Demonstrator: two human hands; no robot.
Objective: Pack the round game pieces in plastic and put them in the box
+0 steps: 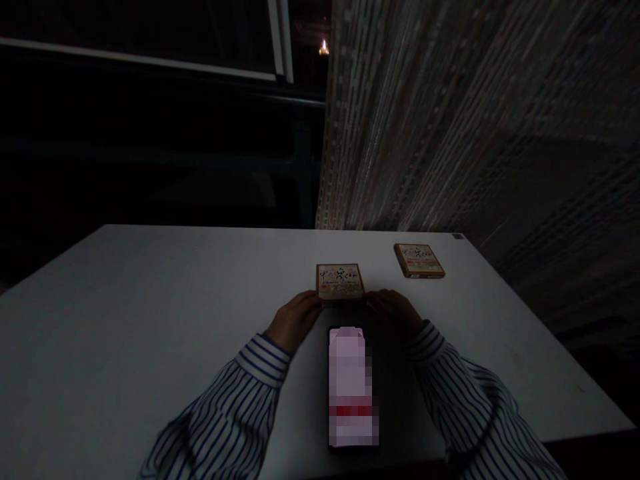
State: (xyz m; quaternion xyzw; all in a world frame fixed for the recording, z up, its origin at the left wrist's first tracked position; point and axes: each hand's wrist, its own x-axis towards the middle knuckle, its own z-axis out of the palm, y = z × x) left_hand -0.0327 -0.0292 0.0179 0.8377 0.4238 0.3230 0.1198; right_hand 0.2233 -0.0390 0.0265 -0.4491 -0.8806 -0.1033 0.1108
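A flat brown-edged box (340,281) with a printed lid, showing dark brush-style characters and coloured drawings, is in the middle of the white table. My left hand (295,319) grips its left side near the front corner, the fingers closed against the edge. On the opposite side, my right hand (397,312) has its fingertips closed at the right front edge; part of that hand is lost in shadow. Between my forearms a phone (350,380) lies with its lit screen up, the picture on it blurred into blocks.
A second box (420,261) with the same kind of lid lies at the back right of the white table (175,320). Behind the table hangs a string curtain (390,120), beside a dark window frame (283,40). The room is dim. A small dark patch (457,236) marks the far right corner.
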